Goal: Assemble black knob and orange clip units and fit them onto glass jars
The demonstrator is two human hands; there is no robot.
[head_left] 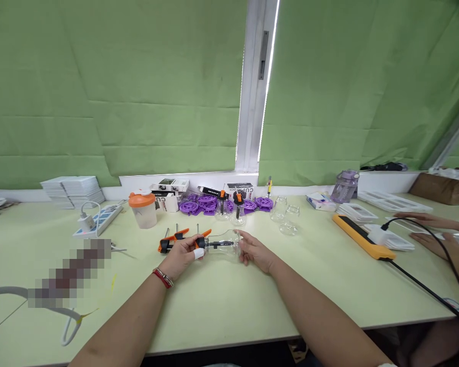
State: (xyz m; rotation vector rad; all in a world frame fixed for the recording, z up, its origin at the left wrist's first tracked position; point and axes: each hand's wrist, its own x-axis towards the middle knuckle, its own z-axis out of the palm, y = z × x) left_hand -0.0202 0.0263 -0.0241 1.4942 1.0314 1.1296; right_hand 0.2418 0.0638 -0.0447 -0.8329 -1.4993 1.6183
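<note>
A clear glass bottle lies sideways between my hands above the table, with a black stem inside its neck. My left hand is closed around the black and orange cap at the neck end; a white wrap covers one finger. My right hand has its fingers closed on the bottle's wide base. Beside my left hand lie several black and orange dispenser tops with metal rods. Two capped glass bottles stand behind, and two open glass bottles are to their right.
Purple plastic discs and small boxes line the back. An orange-lidded cup and white power strip are left. An orange power strip with a cable lies right, near another person's hands. A hanger is front left.
</note>
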